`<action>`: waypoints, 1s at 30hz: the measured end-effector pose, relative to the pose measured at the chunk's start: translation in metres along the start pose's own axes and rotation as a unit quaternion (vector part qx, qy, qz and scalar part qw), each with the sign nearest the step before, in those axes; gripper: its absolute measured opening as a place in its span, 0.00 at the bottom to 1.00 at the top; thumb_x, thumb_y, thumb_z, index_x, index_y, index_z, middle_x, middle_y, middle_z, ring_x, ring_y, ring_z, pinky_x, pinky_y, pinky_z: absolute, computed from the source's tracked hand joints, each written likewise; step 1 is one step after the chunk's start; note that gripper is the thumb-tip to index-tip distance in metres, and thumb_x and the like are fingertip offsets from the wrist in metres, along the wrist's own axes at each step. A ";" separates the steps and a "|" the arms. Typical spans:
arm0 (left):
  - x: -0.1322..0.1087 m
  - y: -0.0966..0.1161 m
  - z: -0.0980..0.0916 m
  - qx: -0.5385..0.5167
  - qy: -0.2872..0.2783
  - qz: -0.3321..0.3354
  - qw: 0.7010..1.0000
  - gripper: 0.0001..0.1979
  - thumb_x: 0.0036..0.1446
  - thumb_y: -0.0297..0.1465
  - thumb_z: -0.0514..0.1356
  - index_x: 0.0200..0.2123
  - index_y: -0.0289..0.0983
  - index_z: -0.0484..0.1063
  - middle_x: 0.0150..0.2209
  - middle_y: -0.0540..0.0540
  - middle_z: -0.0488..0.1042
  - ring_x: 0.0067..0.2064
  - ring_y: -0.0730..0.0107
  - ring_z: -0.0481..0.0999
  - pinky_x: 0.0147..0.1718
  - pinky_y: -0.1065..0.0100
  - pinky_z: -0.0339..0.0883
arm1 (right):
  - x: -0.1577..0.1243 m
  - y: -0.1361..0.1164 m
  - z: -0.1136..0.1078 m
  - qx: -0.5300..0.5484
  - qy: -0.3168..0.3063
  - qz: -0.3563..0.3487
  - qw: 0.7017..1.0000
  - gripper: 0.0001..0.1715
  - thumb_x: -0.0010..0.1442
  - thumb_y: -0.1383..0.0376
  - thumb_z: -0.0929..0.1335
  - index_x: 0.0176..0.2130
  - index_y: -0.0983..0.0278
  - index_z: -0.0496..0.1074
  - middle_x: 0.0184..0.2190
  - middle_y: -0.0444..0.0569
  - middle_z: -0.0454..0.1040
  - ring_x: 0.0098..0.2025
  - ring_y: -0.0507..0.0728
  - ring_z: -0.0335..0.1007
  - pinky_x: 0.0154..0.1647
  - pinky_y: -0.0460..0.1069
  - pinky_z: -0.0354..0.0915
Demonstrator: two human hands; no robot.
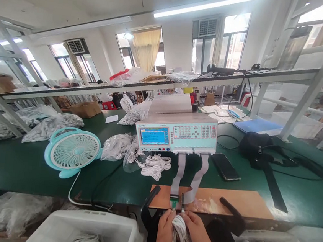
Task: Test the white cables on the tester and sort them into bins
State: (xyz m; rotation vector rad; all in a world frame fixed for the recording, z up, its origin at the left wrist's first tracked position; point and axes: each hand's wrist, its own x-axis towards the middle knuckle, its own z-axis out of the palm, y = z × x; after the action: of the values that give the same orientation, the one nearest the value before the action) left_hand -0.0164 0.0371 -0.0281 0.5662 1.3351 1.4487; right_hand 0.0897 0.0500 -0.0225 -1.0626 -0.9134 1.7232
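My left hand [166, 226] is closed, its fingertips pinching a cable connector at the green circuit board [174, 203]. Beside it, my right hand [193, 226] pinches another connector [183, 210] next to the second ribbon end. A bundle of white cable [180, 234] hangs between both hands. Two grey ribbon cables [178, 171] run from the board area up to the cable tester [177, 134], whose blue screen is lit. Whether the connectors are fully seated I cannot tell. Under the ribbon ends lies a wooden board [228, 201] at the table's front edge.
A turquoise fan [74, 152] stands left of a white cable coil [156, 166] and bagged cables [116, 147]. Right of the tester lie a phone [226, 167] and a black bag [253, 148]. White bins [90, 217] with cables sit below the table edge on both sides.
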 end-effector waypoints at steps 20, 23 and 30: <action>-0.047 0.002 0.002 -0.011 -0.073 -0.156 0.985 0.17 0.48 0.45 0.61 0.25 0.36 0.67 0.17 0.56 0.60 0.18 0.80 0.60 0.16 0.77 0.53 | -0.045 -0.007 -0.037 -0.168 0.044 0.008 0.985 0.21 0.51 0.49 0.64 0.21 0.62 0.59 0.20 0.41 0.59 0.25 0.51 0.55 0.24 0.45 0.54; -0.051 0.003 0.002 -0.060 -0.069 -0.225 0.970 0.18 0.47 0.47 0.60 0.27 0.36 0.67 0.16 0.56 0.61 0.16 0.79 0.60 0.12 0.78 0.48 | -0.070 -0.024 -0.116 -0.342 0.059 0.040 0.937 0.20 0.52 0.51 0.62 0.20 0.62 0.60 0.20 0.43 0.61 0.25 0.53 0.57 0.26 0.46 0.54; -0.058 -0.019 0.015 -0.025 -0.093 -0.229 0.969 0.16 0.43 0.43 0.65 0.27 0.38 0.66 0.21 0.54 0.66 0.20 0.78 0.65 0.15 0.77 0.54 | -0.111 -0.022 -0.139 -0.578 0.012 -0.014 0.816 0.13 0.56 0.65 0.61 0.35 0.60 0.73 0.33 0.50 0.73 0.36 0.56 0.68 0.37 0.48 0.60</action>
State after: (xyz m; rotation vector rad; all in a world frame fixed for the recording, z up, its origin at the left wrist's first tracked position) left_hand 0.0234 -0.0108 -0.0244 0.3218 1.1813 1.0217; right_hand 0.2511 -0.0280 -0.0237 -1.7722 -2.0446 0.9976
